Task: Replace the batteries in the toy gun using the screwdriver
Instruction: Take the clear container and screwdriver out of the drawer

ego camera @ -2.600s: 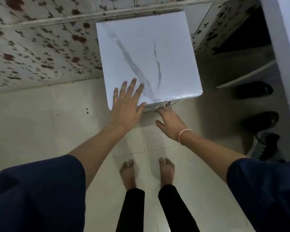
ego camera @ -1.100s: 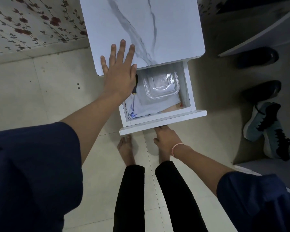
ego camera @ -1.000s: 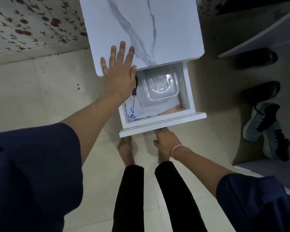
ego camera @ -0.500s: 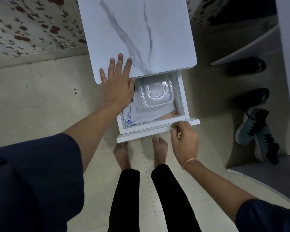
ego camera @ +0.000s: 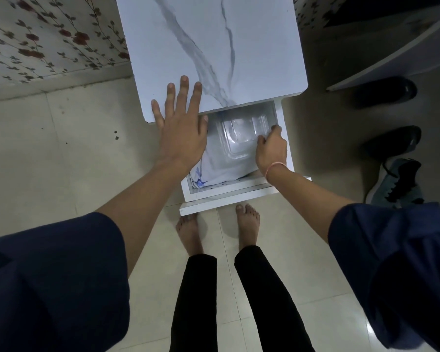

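Observation:
A white marble-look cabinet (ego camera: 214,47) has its top drawer (ego camera: 226,198) pulled out. Inside lies a clear plastic container (ego camera: 235,134) on a white sheet with blue print (ego camera: 221,168). My left hand (ego camera: 181,133) rests flat, fingers spread, on the cabinet top's front edge and covers the drawer's left side. My right hand (ego camera: 271,151) reaches into the drawer and grips the container's right edge with curled fingers. No screwdriver, toy gun or batteries show; the drawer's left part is hidden under my left hand.
My bare feet (ego camera: 247,224) stand on the tiled floor just under the drawer front. Two dark shoes (ego camera: 384,92) and a grey-blue sneaker (ego camera: 396,181) lie to the right, beside a white shelf board (ego camera: 391,54). Floral wallpaper (ego camera: 48,39) runs along the left.
My right hand pulled the drawer open from below, let go of its front and moved up into the drawer onto the clear container. My left hand stayed on the cabinet top and now hides the screwdriver.

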